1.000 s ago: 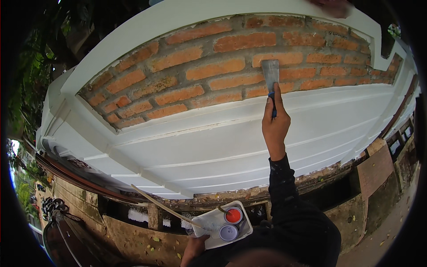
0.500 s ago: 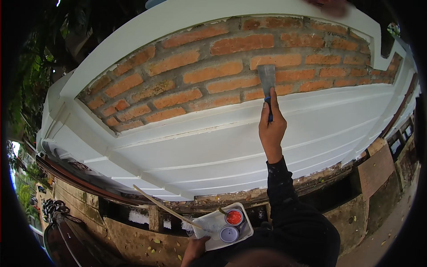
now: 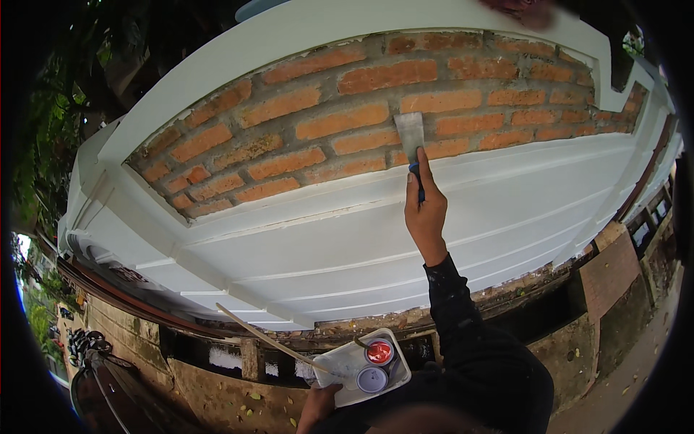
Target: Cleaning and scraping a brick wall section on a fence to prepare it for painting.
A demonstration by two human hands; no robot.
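My right hand (image 3: 426,217) grips the blue and black handle of a putty knife (image 3: 410,134), its index finger laid along the blade. The flat metal blade lies against the exposed brick panel (image 3: 343,121), over mortar and the edges of orange bricks. Low in the view, my left hand (image 3: 319,405) holds the edge of a white tray (image 3: 348,396); its fingers are partly hidden. On the tray stand an open can with red and white contents (image 3: 379,352) and a can with a pale lilac surface (image 3: 372,379). A long wooden stick (image 3: 264,335) leans out over the tray's left side.
White-painted moulding (image 3: 217,61) frames the bricks, with white wall panelling (image 3: 347,246) below. Under the wall runs a drain with dark openings (image 3: 538,340). A motorbike (image 3: 90,347) stands at lower left. A blurred dark red shape (image 3: 531,11) shows at the top edge.
My right hand and the putty knife have moved left and slightly down across the bricks. The left hand and tray stay almost in place.
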